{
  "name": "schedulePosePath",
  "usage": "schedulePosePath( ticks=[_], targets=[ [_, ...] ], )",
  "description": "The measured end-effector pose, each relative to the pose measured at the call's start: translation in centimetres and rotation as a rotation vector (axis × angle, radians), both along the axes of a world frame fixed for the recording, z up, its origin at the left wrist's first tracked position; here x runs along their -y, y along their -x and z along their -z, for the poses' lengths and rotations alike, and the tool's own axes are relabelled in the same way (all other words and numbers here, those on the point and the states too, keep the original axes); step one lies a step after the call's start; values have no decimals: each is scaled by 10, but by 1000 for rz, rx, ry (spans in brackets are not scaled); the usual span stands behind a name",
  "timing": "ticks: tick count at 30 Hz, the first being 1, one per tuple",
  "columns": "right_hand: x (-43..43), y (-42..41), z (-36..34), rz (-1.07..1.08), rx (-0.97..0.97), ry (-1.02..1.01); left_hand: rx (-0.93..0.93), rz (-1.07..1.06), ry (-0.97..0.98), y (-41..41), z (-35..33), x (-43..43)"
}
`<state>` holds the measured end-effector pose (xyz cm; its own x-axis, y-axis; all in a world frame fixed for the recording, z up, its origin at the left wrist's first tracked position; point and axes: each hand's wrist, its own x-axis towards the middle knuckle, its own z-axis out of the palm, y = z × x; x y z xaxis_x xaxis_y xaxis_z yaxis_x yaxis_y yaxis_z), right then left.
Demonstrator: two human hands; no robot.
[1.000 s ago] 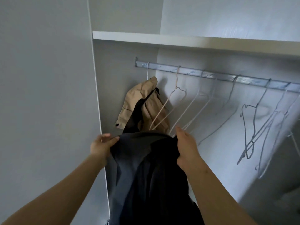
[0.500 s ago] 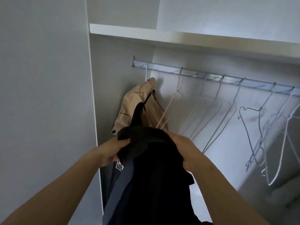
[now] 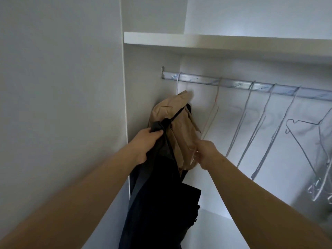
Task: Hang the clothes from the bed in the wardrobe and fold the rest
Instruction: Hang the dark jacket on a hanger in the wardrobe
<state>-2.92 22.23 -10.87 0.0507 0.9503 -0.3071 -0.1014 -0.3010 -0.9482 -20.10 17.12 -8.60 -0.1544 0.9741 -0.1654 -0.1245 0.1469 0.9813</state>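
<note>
A dark garment (image 3: 161, 200) hangs down from my left hand (image 3: 145, 142), which grips its bunched top edge near the wardrobe's left wall. Behind it a tan garment (image 3: 181, 133) hangs on a hanger from the metal rail (image 3: 233, 84). My right hand (image 3: 206, 151) is at the lower end of a pale wire hanger (image 3: 211, 119) that hangs from the rail beside the tan garment; its fingers are blurred and seem to pinch the hanger's bottom corner.
Several empty wire hangers (image 3: 258, 126) hang along the rail to the right, more bunched at the far right (image 3: 316, 155). A white shelf (image 3: 197, 41) runs above the rail. The wardrobe's side panel (image 3: 71, 105) fills the left.
My right hand let go of the dark garment and moved right to the pale hanger. My left hand now holds the garment alone, raised higher toward the tan garment.
</note>
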Motion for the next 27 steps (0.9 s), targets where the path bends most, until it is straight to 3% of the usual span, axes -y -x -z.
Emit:
schedulePosePath(
  ticks=[5, 8, 13, 19, 27],
  targets=[
    [-9, 8, -5, 232, 36, -161, 57, 9, 35, 1, -1, -9],
    [-4, 8, -8, 255, -17, -200, 76, 9, 37, -3, -3, -14],
    [23, 2, -6, 197, -69, -257, 43, 32, 38, -16, -4, -10],
    [83, -14, 8, 195, -254, -131, 12, -29, 31, -33, -4, 11],
    [177, -85, 33, 44, -99, -171, 117, -32, -10, -99, -8, 65]
  ],
)
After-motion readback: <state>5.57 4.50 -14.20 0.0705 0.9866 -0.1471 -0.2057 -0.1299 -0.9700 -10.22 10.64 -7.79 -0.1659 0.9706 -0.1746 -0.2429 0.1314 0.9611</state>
